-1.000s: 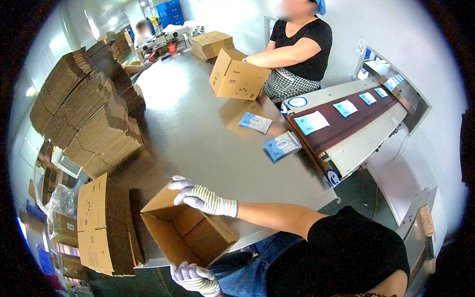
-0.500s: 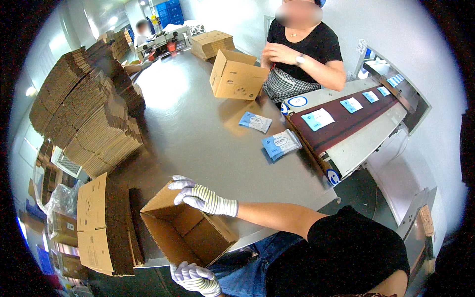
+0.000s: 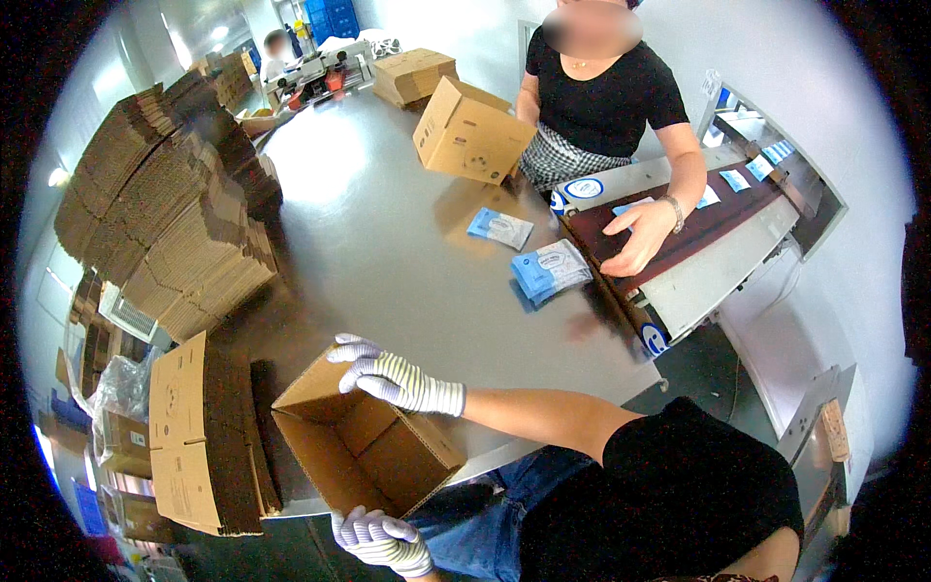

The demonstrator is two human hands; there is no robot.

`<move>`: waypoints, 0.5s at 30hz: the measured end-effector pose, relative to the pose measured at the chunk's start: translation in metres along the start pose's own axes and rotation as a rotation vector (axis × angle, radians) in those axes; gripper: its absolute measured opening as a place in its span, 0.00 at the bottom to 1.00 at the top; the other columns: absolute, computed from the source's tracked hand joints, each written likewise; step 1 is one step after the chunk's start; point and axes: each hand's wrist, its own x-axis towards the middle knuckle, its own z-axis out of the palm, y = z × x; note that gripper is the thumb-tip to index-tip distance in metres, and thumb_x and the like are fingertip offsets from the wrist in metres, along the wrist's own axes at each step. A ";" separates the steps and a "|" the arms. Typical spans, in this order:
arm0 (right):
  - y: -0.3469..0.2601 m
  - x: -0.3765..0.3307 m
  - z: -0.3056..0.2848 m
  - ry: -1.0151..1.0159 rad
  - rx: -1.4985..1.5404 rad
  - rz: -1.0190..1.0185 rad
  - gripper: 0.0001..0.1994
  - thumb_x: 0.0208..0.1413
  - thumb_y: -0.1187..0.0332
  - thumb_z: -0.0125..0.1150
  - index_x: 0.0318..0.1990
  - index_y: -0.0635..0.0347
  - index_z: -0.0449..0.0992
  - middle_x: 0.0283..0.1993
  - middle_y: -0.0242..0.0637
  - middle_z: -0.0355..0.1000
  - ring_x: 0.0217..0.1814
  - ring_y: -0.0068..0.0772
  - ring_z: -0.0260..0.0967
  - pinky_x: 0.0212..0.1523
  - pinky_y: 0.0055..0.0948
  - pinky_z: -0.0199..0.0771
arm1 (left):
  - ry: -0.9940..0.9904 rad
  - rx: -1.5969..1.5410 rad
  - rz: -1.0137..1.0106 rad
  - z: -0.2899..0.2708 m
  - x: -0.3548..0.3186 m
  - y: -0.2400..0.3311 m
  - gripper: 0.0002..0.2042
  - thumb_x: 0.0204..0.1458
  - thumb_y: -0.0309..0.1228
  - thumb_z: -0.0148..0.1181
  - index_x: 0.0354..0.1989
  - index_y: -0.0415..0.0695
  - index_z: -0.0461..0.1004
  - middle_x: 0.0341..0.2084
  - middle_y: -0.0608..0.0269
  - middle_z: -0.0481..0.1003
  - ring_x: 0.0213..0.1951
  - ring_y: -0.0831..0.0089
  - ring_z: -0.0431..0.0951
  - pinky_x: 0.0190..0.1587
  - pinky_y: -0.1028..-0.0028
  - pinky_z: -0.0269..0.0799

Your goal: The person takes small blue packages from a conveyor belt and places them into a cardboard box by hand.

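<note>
An open, upright cardboard box (image 3: pixel 364 436) stands tilted at the table's near edge, its inside bare. My right hand (image 3: pixel 398 378), in a striped white knit glove, grips its far side, with the fingers over the rim. My left hand (image 3: pixel 381 541), gloved alike, holds the near lower side, its fingers curled on the rim. Beside the box on the left is a row of flattened cartons (image 3: pixel 199 436). Farther right on the table lie a blue-and-white packet (image 3: pixel 499 229) and a small stack of similar packets (image 3: pixel 551 273).
A tall pile of folded cartons (image 3: pixel 175 213) fills the left side. Across the metal table (image 3: pixel 388 281), a co-worker reaches a hand (image 3: pixel 640 242) over a conveyor belt (image 3: pixel 669 233) carrying packets. Another cardboard box (image 3: pixel 472 131) leans beside that person. Folded cartons (image 3: pixel 415 76) lie at the back.
The co-worker's arm has swung from the chest out over the belt's near end. The box by that person has tilted slightly. My hands and box have barely shifted.
</note>
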 end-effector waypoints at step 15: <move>0.007 0.000 -0.002 -0.013 -0.014 -0.020 0.10 0.60 0.64 0.49 0.37 0.55 0.76 0.63 0.39 0.61 0.70 0.50 0.45 0.70 0.44 0.40 | -0.068 0.036 -0.103 0.010 -0.032 -0.011 0.04 0.48 0.31 0.45 0.22 0.50 0.61 0.22 0.64 0.64 0.30 0.68 0.68 0.52 0.57 0.64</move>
